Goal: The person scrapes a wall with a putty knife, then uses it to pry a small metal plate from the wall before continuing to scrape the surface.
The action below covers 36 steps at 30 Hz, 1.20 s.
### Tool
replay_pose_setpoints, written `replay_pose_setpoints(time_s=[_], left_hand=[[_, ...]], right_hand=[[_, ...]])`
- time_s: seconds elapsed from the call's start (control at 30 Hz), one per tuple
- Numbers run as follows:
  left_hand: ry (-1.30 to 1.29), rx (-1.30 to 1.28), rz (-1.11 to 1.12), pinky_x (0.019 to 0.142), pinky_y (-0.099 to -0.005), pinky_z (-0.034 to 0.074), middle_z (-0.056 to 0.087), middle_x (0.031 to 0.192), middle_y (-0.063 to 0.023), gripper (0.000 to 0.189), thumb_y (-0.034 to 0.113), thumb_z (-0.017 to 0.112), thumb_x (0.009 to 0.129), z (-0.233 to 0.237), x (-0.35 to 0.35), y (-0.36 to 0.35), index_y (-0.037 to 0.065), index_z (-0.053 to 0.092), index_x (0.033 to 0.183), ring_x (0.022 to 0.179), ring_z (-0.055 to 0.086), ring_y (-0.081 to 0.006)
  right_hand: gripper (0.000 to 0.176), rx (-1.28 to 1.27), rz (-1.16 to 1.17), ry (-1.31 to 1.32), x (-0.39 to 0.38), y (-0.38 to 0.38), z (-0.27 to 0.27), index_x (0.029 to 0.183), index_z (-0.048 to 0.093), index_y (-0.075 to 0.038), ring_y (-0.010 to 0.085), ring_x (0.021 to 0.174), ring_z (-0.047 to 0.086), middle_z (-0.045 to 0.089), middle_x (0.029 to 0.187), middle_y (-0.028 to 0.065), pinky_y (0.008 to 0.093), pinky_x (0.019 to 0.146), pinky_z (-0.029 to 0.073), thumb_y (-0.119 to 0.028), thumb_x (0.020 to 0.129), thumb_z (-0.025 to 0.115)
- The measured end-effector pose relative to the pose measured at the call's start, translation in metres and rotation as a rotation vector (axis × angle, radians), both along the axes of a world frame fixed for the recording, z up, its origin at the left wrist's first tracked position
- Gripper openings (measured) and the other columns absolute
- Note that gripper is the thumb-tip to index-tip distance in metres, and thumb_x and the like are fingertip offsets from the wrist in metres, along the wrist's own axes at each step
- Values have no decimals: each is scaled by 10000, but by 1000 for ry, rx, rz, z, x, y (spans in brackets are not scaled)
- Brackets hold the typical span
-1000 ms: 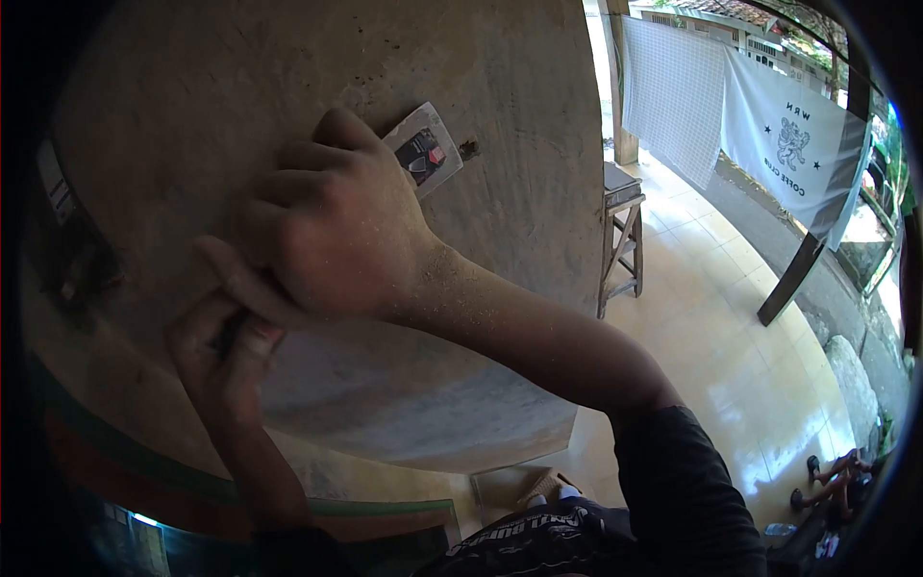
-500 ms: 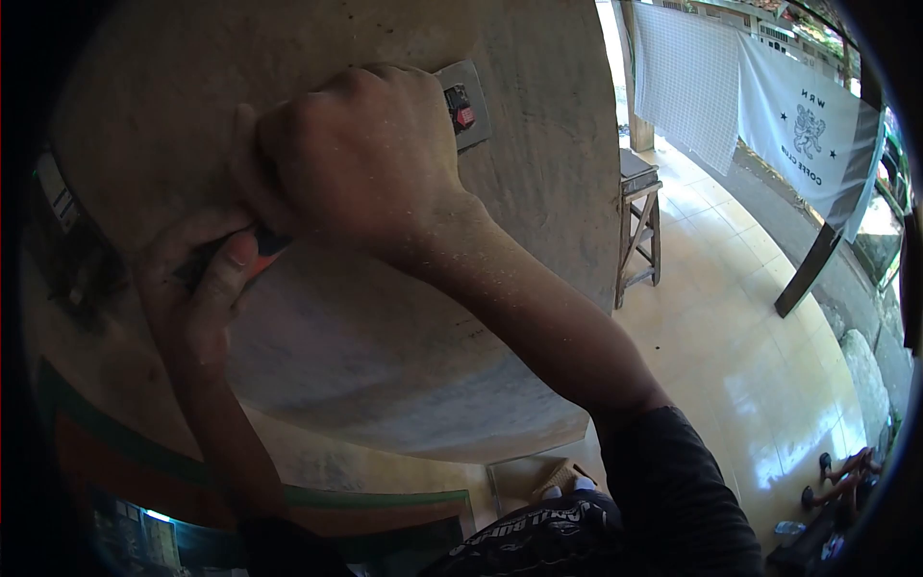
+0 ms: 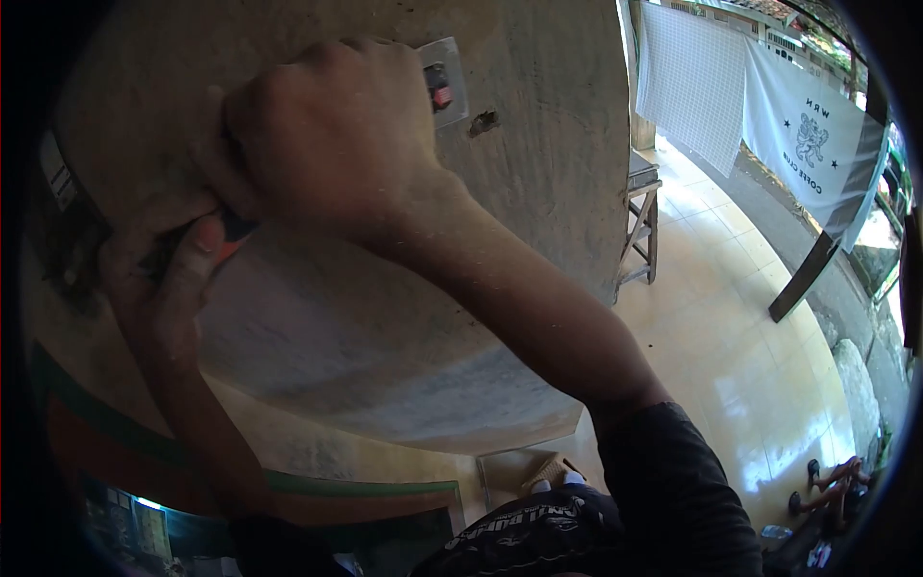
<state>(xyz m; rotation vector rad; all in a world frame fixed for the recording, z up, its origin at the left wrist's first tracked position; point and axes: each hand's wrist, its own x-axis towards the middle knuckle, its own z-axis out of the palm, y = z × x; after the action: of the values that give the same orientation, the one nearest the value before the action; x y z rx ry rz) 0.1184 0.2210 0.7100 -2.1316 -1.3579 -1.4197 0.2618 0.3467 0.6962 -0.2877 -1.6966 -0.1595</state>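
My left hand [image 3: 163, 269] is wrapped round a dark tool with an orange part [image 3: 229, 250], its thumb lying along the near side. Just above and to the right, my right hand [image 3: 332, 135] is closed in a fist, back of the hand toward me. Its fingers and whatever they hold are hidden behind it. Both hands are over the grey-brown plastered surface [image 3: 356, 327]. Beyond my right hand's knuckles a clear flat plate [image 3: 454, 106] with a black and red piece [image 3: 439, 91] lies against that surface, partly covered.
A small chipped hole [image 3: 485, 122] marks the plaster. A wooden stool [image 3: 641, 221] stands at the right on yellowish tiles [image 3: 711, 327]. White cloths [image 3: 687, 77] hang behind. Another person's legs [image 3: 825, 486] show at the lower right. A green edge [image 3: 365, 488] runs below.
Both hands appear further left in the view, still close together. The chipped hole beside the clear plate has come into sight.
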Motion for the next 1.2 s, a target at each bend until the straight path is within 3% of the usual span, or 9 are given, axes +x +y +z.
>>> replay_pose_setpoints(time_s=[0.13, 0.27, 0.33, 0.43, 0.67, 0.73, 0.83, 0.93, 1.2], left_hand=[[-23, 26, -43, 436, -179, 260, 592, 709, 8, 200, 172, 696, 822, -11, 12, 13, -7, 661, 903, 499, 395, -20], [-72, -22, 4, 455, -179, 276, 603, 740, 1, 205, 166, 699, 820, -3, 6, 4, -14, 658, 908, 520, 405, -20], [11, 18, -6, 467, -181, 283, 600, 746, 2, 213, 170, 702, 820, -4, 10, 5, -17, 653, 911, 528, 403, -22], [14, 45, -41, 465, -180, 263, 591, 734, 4, 209, 167, 698, 824, -16, 20, 15, -17, 650, 911, 522, 378, -19], [-41, -32, 4, 528, -190, 399, 631, 757, -49, 183, 120, 691, 822, -13, 11, -7, -37, 639, 899, 610, 536, -69], [56, 49, 7, 557, -213, 437, 630, 731, -61, 179, 100, 692, 817, -25, 22, -3, -51, 631, 891, 641, 573, -89], [184, 204, 111, 520, -228, 428, 616, 691, -81, 151, 75, 674, 821, -45, 29, -2, -58, 630, 879, 601, 567, -99], [403, 234, 97, 494, -241, 437, 610, 670, -118, 136, 45, 643, 830, -56, 44, -13, -73, 618, 893, 588, 592, -148], [372, 342, 66, 471, -242, 453, 603, 708, -147, 156, -10, 590, 836, -111, 64, -3, -117, 579, 950, 582, 605, -182]], right_hand=[[373, 55, -33, 73, 3, 9, -6, 465, 584, -102, 238, 369, 548, 500, 401, 74, 358, 400, 445, -295, 784, 580], [351, 115, -31, 111, 3, 8, -1, 481, 592, -101, 228, 390, 562, 506, 412, 71, 357, 395, 441, -288, 778, 580], [327, 14, -6, -29, 8, 6, -3, 515, 607, -128, 229, 469, 593, 579, 496, 84, 365, 549, 455, -327, 767, 546], [377, 223, 69, 198, 6, 21, -13, 447, 545, -104, 221, 355, 517, 497, 404, 59, 366, 474, 464, -275, 781, 579], [333, 141, 36, 12, 4, 8, -10, 478, 548, -130, 212, 439, 556, 565, 482, 59, 351, 552, 429, -275, 778, 545], [377, 324, 94, 260, -2, 16, -17, 426, 457, -119, 189, 347, 470, 447, 390, 20, 338, 441, 402, -249, 750, 600], [266, 366, 118, 191, 4, 14, -25, 469, 487, -126, 192, 422, 520, 493, 438, 13, 342, 486, 384, -274, 664, 592], [326, 615, 293, 443, -6, 20, -28, 462, 384, -149, 136, 345, 391, 344, 414, -35, 301, 394, 281, -221, 729, 557], [366, 773, 491, 270, 9, 26, -43, 481, 349, -129, 142, 392, 412, 347, 462, -23, 296, 408, 278, -281, 771, 511]])
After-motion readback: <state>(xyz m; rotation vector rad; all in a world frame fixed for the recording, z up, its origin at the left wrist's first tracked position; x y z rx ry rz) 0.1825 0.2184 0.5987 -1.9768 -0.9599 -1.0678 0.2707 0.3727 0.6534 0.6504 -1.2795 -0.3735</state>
